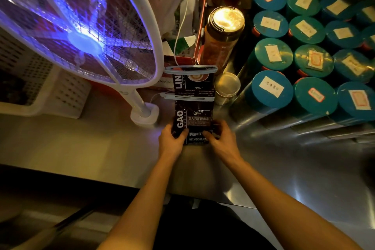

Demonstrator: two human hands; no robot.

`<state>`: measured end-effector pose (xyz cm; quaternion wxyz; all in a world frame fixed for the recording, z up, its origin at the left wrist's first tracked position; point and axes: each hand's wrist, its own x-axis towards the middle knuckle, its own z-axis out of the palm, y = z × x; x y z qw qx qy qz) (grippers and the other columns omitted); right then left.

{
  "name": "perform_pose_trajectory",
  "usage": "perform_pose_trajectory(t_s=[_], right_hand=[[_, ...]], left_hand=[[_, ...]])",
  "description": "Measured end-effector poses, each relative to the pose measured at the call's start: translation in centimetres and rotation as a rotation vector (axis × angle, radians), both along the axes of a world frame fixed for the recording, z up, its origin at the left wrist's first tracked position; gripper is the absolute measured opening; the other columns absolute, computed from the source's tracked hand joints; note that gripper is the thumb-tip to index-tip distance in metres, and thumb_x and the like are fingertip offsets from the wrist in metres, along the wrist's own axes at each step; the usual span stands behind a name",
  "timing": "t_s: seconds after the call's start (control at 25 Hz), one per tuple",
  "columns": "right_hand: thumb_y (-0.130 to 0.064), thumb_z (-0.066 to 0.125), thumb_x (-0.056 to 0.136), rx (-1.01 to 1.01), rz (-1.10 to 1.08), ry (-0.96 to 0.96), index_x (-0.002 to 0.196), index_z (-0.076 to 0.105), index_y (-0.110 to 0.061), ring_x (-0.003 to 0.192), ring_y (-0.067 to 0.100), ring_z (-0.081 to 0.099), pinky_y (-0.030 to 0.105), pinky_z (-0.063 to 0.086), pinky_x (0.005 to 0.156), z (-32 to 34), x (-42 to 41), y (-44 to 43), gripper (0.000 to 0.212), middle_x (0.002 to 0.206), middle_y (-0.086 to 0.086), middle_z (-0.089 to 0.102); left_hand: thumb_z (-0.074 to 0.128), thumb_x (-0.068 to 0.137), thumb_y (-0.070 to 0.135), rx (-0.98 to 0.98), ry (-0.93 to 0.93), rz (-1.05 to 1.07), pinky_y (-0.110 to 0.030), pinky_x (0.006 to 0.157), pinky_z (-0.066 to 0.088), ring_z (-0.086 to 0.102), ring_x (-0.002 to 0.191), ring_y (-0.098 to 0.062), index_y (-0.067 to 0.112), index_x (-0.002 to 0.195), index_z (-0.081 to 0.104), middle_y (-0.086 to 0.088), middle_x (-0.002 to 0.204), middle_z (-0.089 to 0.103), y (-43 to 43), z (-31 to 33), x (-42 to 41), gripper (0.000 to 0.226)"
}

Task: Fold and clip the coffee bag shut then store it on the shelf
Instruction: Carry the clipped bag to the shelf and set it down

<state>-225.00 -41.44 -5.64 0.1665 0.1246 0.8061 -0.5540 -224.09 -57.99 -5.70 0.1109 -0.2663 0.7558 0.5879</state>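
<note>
A dark coffee bag with white lettering stands on the steel shelf, its folded top held by a pale clip. My left hand grips its lower left side and my right hand grips its lower right side. Directly behind it stands a second dark coffee bag, also shut with a pale clip across its top.
A glowing electric swatter stands in its white base to the left. A white perforated basket sits far left. Several teal-lidded tins fill the right. A gold-lidded jar, a small clear cup and a red box stand behind.
</note>
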Motion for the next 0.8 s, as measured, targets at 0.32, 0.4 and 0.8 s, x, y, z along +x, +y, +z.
perform_pose_trajectory(t_s=[0.32,0.4,0.8], right_hand=[[-0.021,0.068,0.089,0.056,-0.022,0.032,0.126,0.054,-0.011,0.101,0.008,0.060,0.019,0.051,0.083,-0.11,-0.23,0.06,0.041,0.122,0.006,0.065],[-0.021,0.067,0.089,0.056,-0.014,0.021,0.126,0.054,-0.011,0.100,0.009,0.061,0.014,0.049,0.079,-0.07,-0.31,0.01,0.041,0.122,0.006,0.065],[-0.024,0.065,0.091,0.081,0.008,0.075,0.135,0.045,-0.015,0.122,0.020,0.057,0.039,0.050,0.101,0.74,0.21,-0.64,0.049,0.133,0.007,0.059]], left_hand=[[0.069,0.089,0.018,0.038,-0.005,0.000,-0.032,0.093,0.048,0.056,0.105,-0.012,0.008,0.132,0.053,-0.002,0.116,0.063,0.15,-0.47,-0.06,0.047],[0.068,0.090,0.018,0.028,0.001,-0.015,-0.028,0.089,0.045,0.052,0.105,-0.009,0.008,0.133,0.052,0.003,0.111,0.058,0.30,-0.38,-0.21,0.047],[0.069,0.089,0.022,0.022,0.117,-0.030,-0.030,0.095,0.045,0.054,0.116,-0.014,0.016,0.135,0.046,0.005,0.119,0.057,0.24,0.16,-0.05,0.051]])
